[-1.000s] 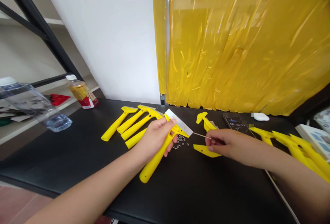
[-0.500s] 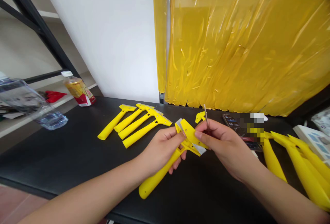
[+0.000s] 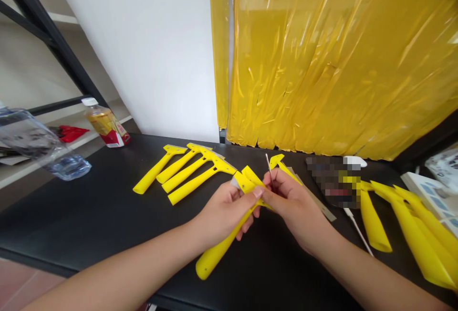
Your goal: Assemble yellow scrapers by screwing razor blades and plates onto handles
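Note:
My left hand (image 3: 229,211) is closed around the neck of a yellow scraper (image 3: 220,251), its handle slanting down to the left. A flat yellow cover plate (image 3: 252,177) lies over the scraper's head, under my left thumb; a bit of grey blade shows at the left end. My right hand (image 3: 288,199) pinches the other end of the head, mostly hidden by the fingers. Upright between the right fingers is a thin metal rod (image 3: 268,164), whose lower end is hidden. Just behind this hand lies another yellow scraper piece (image 3: 277,160).
Several yellow scrapers (image 3: 193,172) lie to the left on the black table (image 3: 107,225). More yellow handles (image 3: 411,220), a dark phone (image 3: 317,172), a grey strip (image 3: 324,208) and a white cable (image 3: 358,230) are at right. A drink bottle (image 3: 107,122) and water bottle (image 3: 67,160) stand left.
The cover plate has shifted left and turned across the scraper's head. My right hand has moved left, closer to my left hand, with the metal rod still in its fingers.

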`<state>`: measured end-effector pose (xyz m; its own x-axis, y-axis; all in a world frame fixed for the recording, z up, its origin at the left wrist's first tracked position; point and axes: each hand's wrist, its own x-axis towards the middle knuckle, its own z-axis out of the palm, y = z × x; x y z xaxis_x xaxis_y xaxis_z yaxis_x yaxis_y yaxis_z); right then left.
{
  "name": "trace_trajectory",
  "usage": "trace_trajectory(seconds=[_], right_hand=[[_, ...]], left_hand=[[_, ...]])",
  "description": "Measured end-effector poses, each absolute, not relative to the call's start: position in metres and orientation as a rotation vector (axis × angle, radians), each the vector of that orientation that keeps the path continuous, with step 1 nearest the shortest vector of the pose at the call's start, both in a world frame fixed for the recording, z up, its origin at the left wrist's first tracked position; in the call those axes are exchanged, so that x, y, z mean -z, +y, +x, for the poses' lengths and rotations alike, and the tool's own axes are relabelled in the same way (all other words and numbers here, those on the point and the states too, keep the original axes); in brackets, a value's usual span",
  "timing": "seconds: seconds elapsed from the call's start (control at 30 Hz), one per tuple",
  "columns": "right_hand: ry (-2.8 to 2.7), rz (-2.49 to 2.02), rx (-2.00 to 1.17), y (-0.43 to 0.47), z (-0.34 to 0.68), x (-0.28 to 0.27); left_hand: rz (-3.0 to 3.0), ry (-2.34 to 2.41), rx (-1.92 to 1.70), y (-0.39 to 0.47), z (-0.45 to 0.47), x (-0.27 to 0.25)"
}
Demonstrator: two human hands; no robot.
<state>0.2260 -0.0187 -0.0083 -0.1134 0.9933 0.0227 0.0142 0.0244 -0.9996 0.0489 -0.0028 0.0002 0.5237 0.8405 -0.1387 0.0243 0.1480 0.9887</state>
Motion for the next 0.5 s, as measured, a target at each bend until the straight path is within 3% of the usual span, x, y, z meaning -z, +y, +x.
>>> trace_trajectory(seconds=[0.5], right_hand=[[-1.376, -1.263, -0.995, -0.0186, 0.235, 0.0085]], left_hand=[[1.186, 0.753, -0.769, 0.0003, 0.0482, -0.004]])
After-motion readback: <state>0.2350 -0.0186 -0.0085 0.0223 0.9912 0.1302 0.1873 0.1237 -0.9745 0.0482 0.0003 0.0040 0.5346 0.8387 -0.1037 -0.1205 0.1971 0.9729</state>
